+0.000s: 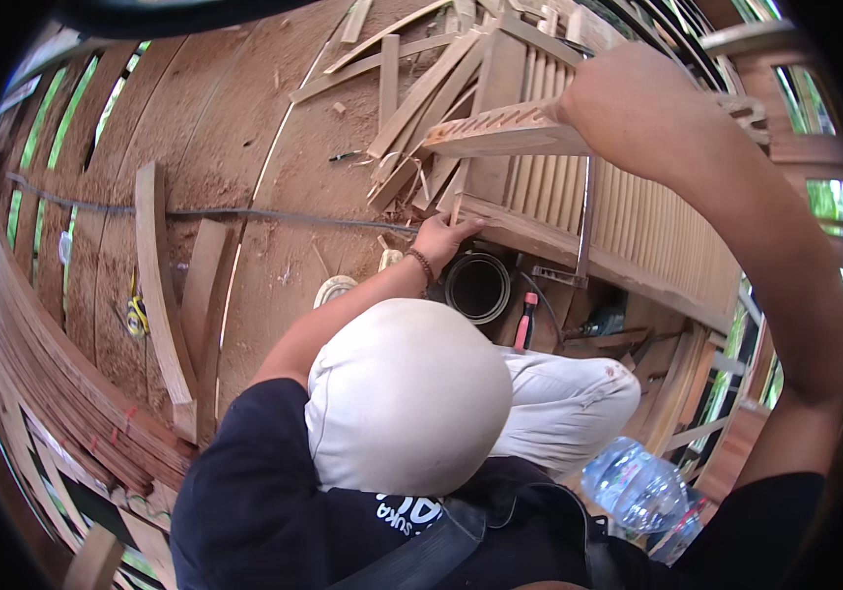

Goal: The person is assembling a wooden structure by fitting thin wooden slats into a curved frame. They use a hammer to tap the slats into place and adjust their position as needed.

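Observation:
A louvered wooden panel with many thin slats lies in front of me, tilted toward the right. My left hand is closed on the near left corner of its frame, thumb along the edge. Raised above the slats, my right hand grips a notched wooden strip, which has a row of slanted slots along its upper face. The strip lies across the panel from left to right. Its middle is hidden behind my hand and forearm. A metal clamp bar crosses the panel's near frame rail.
Scrap wood strips lie heaped beyond the panel's left side. Near my knees are an open can, a red-handled tool and a large water bottle. Leftward lie curved boards, a yellow tape measure and a cable.

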### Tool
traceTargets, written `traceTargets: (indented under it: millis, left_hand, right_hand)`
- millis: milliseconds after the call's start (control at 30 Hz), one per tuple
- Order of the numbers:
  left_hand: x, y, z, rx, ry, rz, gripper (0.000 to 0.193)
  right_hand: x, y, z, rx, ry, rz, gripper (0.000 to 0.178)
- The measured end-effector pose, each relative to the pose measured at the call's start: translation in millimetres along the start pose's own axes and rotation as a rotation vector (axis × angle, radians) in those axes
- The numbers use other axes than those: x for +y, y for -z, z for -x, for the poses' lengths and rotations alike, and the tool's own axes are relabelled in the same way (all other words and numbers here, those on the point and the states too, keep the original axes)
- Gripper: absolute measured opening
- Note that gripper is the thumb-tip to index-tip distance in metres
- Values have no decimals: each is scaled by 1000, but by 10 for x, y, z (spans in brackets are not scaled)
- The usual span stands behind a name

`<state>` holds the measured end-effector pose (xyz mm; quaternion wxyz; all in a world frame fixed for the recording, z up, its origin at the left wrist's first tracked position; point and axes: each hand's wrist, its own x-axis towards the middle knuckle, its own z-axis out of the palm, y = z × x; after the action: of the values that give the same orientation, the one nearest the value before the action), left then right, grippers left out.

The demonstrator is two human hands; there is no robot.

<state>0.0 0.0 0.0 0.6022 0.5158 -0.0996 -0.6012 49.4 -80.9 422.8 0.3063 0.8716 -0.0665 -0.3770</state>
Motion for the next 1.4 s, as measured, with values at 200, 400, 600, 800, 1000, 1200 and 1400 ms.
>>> traceTargets:
  millis: [200, 400, 600, 800, 1000, 1200, 1400]
  left_hand:
    - [625, 280, -153, 120, 25, 84, 39]
    - [1273, 75, -691, -46, 197, 96, 50]
    - [1168, 128, -760, 78, 245, 80, 47]
    - [1034, 95, -817, 63, 21, 139, 65]
    - [929, 277, -979, 0, 34, 236, 71]
    - [882, 490, -997, 3, 46, 273, 67]
    - [950, 327, -901, 182, 112, 114, 50]
  right_hand:
    - [398, -2005, 314, 589, -95, -1023, 60]
    - [-853, -3605, 177, 899, -495, -2059, 63]
    - [-857, -4033, 68, 976, -751, -2317, 56]
    - [-723, -4364, -212, 997, -749, -2356, 57]
    - [-726, -4366, -241, 898, -797, -2310, 59]
    - [-736, -4366, -322, 847, -781, -2288, 57]
    - [-747, -4404, -342, 789, -795, -2255, 57]
